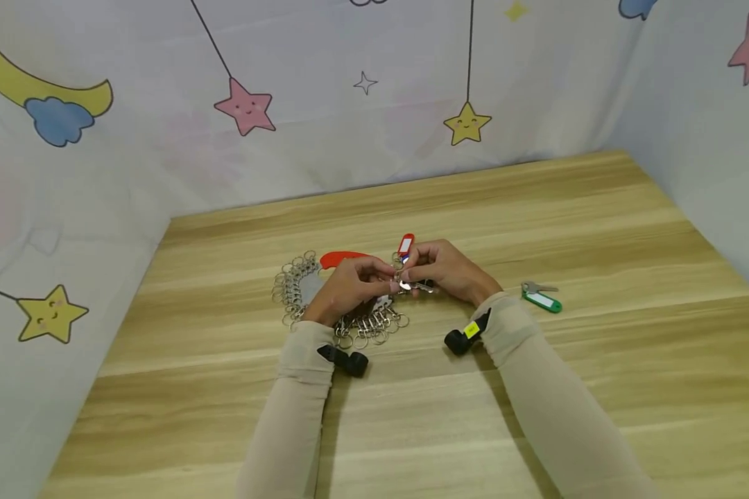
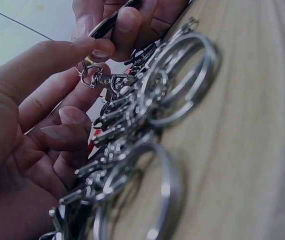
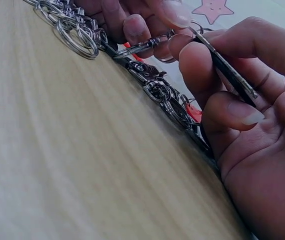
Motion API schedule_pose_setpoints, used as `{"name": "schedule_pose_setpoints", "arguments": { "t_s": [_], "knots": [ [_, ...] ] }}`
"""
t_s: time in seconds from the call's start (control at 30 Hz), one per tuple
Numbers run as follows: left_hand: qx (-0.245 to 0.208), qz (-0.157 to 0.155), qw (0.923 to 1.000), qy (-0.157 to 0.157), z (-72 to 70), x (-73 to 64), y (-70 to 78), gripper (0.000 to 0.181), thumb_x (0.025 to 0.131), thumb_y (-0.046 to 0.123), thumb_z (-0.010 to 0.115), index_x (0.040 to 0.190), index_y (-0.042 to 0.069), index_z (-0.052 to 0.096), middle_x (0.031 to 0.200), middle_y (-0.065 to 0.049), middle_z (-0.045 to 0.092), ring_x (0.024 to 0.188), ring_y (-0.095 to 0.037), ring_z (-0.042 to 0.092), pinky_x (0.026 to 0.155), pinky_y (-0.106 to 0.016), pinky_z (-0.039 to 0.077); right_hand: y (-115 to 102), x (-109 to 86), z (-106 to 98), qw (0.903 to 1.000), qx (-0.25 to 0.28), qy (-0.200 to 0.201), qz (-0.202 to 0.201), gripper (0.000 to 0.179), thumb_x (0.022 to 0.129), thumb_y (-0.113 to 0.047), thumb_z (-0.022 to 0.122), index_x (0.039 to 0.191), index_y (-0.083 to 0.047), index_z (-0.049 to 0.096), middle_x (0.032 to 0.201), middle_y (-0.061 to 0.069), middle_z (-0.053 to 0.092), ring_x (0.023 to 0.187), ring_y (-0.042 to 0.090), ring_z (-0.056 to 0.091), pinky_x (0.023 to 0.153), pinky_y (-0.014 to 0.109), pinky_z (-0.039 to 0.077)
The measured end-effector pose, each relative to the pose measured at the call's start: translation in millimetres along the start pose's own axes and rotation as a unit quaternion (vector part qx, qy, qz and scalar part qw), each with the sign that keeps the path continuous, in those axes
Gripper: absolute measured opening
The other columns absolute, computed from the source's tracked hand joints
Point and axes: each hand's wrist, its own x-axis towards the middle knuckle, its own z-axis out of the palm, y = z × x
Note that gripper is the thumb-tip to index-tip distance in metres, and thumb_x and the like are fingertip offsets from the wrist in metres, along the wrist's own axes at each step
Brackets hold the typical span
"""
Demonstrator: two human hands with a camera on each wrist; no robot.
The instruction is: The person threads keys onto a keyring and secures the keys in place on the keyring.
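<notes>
Both hands meet over a spread of metal swivel clasps with split rings (image 1: pixel 374 326). My left hand (image 1: pixel 349 285) pinches a small key ring between thumb and forefinger; from it hangs a swivel clasp (image 2: pixel 105 79). In the right wrist view, a key (image 3: pixel 227 65) lies edge-on along a dark flat piece, both held in the curled fingers of my right hand (image 1: pixel 452 269). The key's bit (image 1: pixel 423 286) shows below that hand in the head view. Just beyond the fingers, a red key tag (image 1: pixel 406 244) with a white label lies on the table.
Beneath the left hand is a grey flat holder (image 1: pixel 311 285) with a red part (image 1: pixel 340 258), clasps ringing its edge. Off to the right lies a green key tag (image 1: pixel 541 300) beside another key (image 1: pixel 539 286). The wooden table (image 1: pixel 412 430) meets a patterned cloth behind.
</notes>
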Motion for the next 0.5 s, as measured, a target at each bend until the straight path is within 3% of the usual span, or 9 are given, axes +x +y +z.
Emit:
{"name": "schedule_pose_setpoints", "arguments": {
  "t_s": [0.13,0.5],
  "knots": [
    [0.001,0.002,1.0,-0.002,0.7,-1.0,-1.4,0.029,0.088,0.022,0.081,0.115,0.013,0.073,0.099,-0.011,0.071,0.089,-0.029,0.066,0.076,-0.037,0.051,0.4,-0.7,0.0,0.9999,-0.013,0.006,0.003,0.013,0.092,-0.007,0.072,0.089,0.003,0.063,0.084,0.019,0.065,0.062,0.024,0.064,0.047,0.026,0.038],
    [-0.017,-0.005,0.9998,-0.005,0.7,0.2,1.0,0.029,0.089,0.019,0.081,0.113,0.007,0.072,0.103,-0.012,0.071,0.095,-0.03,0.065,0.08,-0.041,0.051,-0.5,0.3,-1.9,1.0,0.009,0.003,-0.003,0.012,0.091,-0.002,0.072,0.085,0.003,0.063,0.084,0.017,0.065,0.061,0.022,0.064,0.048,0.025,0.041]
  ]
}}
